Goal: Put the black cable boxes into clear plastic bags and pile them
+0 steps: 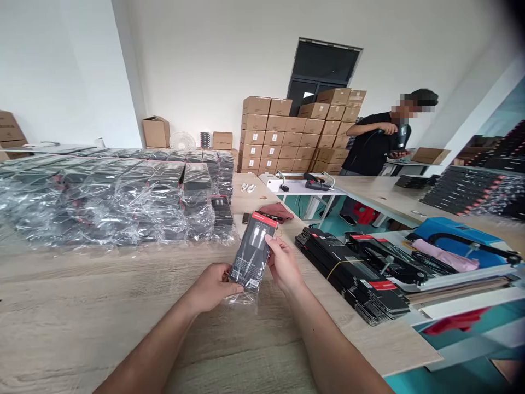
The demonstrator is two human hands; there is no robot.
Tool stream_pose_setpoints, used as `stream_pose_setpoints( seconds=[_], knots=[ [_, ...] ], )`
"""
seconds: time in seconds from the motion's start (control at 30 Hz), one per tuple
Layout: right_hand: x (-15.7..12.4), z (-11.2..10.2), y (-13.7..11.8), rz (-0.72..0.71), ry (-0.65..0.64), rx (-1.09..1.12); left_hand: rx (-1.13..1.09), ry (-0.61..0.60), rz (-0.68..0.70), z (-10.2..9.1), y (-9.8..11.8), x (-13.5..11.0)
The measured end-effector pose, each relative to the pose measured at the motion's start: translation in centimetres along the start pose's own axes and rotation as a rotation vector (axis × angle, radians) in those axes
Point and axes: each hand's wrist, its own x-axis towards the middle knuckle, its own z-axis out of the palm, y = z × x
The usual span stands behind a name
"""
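A black cable box (251, 254) with a red top edge and white cable plugs pictured on its front is held up over the table, tilted. Clear plastic wrap sticks out below its lower end. My left hand (211, 287) grips the lower left corner, thumb on the front. At the right side, my right hand (282, 261) holds the box with its thumb on the front and the fingers partly hidden behind. Left of the box, rows of plastic-wrapped black boxes (156, 202) are stacked on the wooden table (102, 295).
Flat black cartons (348, 273) bound by a rubber band lie at right, beside a blue sealing machine (459, 241). A dark red cloth (276, 212) and white cables (248, 187) lie farther back. Brown cartons (283, 137) line the wall. A co-worker (371, 142) stands behind, holding a dark tool.
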Motion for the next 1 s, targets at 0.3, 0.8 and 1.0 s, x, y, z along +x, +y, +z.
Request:
stream_pose_setpoints(
  seconds=[0.3, 0.8, 1.0],
  knots=[
    [-1.3, 0.5, 3.1, 0.076, -0.426, -0.403, 0.122, 0.316, 0.141, -1.5, 2.0, 3.3],
    [-1.4, -0.5, 3.4, -0.338, -0.513, -0.992, 0.191, 0.669, -0.259, -4.4, 2.1, 7.2],
    [-1.0, -0.3, 3.9, -0.378, -0.565, -1.046, 0.88, 0.913, -0.16, -13.4, 0.4, -5.6]
  ],
)
